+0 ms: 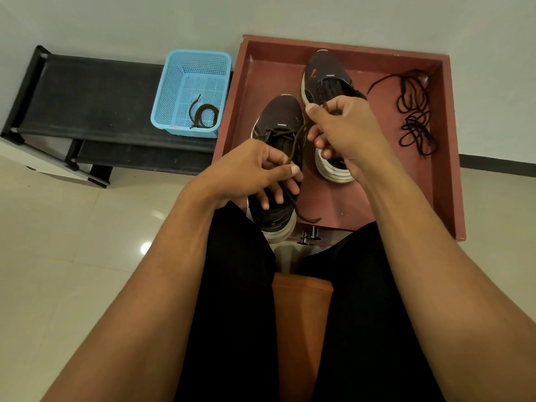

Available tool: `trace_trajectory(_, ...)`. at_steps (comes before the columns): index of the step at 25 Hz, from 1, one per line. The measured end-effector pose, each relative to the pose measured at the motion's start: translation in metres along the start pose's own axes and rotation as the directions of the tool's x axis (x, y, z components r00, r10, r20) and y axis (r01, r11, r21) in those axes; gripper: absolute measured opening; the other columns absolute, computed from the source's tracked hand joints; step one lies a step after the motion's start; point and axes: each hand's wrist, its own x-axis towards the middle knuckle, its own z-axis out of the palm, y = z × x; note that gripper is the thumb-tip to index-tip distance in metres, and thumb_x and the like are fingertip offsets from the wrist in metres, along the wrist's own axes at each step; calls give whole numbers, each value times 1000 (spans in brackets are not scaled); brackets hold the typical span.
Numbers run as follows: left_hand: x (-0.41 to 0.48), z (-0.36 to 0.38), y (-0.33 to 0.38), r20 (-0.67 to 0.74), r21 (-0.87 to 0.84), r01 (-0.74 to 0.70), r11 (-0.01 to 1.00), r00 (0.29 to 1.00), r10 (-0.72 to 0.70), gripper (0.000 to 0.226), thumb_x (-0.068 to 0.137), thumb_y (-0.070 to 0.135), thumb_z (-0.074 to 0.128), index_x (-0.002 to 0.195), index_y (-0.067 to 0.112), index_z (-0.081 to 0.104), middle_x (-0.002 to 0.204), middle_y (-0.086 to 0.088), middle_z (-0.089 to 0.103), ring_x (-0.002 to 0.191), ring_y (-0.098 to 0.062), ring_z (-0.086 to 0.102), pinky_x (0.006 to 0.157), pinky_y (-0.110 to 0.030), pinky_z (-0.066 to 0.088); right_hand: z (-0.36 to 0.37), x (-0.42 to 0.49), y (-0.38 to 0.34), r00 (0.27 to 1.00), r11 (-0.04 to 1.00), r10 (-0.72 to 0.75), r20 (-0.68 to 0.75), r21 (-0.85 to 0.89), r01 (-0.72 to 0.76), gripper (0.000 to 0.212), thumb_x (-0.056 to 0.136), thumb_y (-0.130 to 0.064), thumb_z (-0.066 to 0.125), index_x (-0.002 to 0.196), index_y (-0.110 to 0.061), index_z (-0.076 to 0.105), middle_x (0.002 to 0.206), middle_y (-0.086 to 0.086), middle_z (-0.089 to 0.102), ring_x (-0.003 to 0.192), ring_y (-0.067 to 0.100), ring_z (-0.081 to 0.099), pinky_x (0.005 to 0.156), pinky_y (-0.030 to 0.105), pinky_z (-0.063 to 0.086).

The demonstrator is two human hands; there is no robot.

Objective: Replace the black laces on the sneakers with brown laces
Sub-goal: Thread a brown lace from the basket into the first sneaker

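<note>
In the shallow red tray (272, 71): two dark mesh sneakers (326, 69), loose black laces (416, 123). Left hand (249, 169) and right hand (348, 126) pinch a brown lace (296, 140); the blue plastic basket (164, 91) holds a coiled brown lace (203, 115).

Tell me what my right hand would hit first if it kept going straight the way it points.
Probably the far sneaker: the right hand, pinching the brown lace, points toward it. Height is unclear; it might pass above.

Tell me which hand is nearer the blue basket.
Left. The left hand is right of the basket, over the near sneaker; the right hand is farther right, by the far sneaker.
</note>
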Motion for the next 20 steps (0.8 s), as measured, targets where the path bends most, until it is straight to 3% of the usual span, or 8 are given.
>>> trace_trajectory(3,4,-2,-3,-19,-11,-41,999,999,41,30,109,25,56,109,0,73,90,-11,79,48,-10,60,39,-19,44,0,-1,2,1000,995,-24,0,-100,23,28,101,-39,69,95,-12,65,66,4,73,47,12,56,43,26,44)
trace_trajectory(5,9,-5,-6,-116,-61,-101,993,989,93,36,110,30,54,105,0,72,82,-12,78,46,-15,56,37,-21,41,1,-4,-1,998,995,-35,54,-96,40,41,99,-52,67,94,-11,69,69,5,75,50,12,58,44,25,44)
trace_trajectory(8,15,-9,-7,-327,-173,-233,957,930,167,38,111,32,52,99,0,71,64,-8,70,38,-12,48,34,-19,33,1,-13,-7,960,985,-53,274,-146,96,53,97,-61,64,100,-10,77,86,11,79,56,15,61,44,25,43)
trace_trajectory(10,17,-13,-7,-416,-232,-309,923,889,193,38,110,32,52,99,2,71,57,-5,63,36,-11,46,34,-19,33,0,-20,-10,886,970,-58,459,-184,159,47,97,-57,67,106,-12,78,95,9,79,62,17,66,45,24,43)
trace_trajectory(14,17,-17,-5,-523,-302,-360,883,837,163,38,110,34,54,102,4,74,57,-4,62,37,-11,46,38,-22,38,-9,-27,-14,745,916,-31,667,-279,288,29,92,-40,79,110,-18,78,89,0,80,65,12,73,44,22,38)
trace_trajectory(16,17,-18,-4,-550,-329,-374,867,822,146,38,110,34,53,104,4,75,60,-4,64,39,-11,48,40,-23,41,-9,-27,-13,673,901,-1,739,-291,322,21,94,-27,79,110,-14,77,89,3,81,69,15,76,46,21,48)
trace_trajectory(18,19,-17,-2,-542,-343,-379,859,827,149,37,110,34,52,107,4,74,65,-5,68,45,-11,54,44,-24,45,-6,-25,-10,654,921,7,756,-259,289,17,99,-18,73,109,-5,76,91,11,80,78,24,79,58,26,61)
trace_trajectory(20,21,-17,-1,-532,-375,-385,843,834,144,39,111,34,50,113,1,71,77,-10,74,51,-14,60,47,-25,49,-5,-25,-9,689,950,-13,724,-205,234,22,105,-20,64,112,0,71,92,18,79,80,32,80,64,32,65)
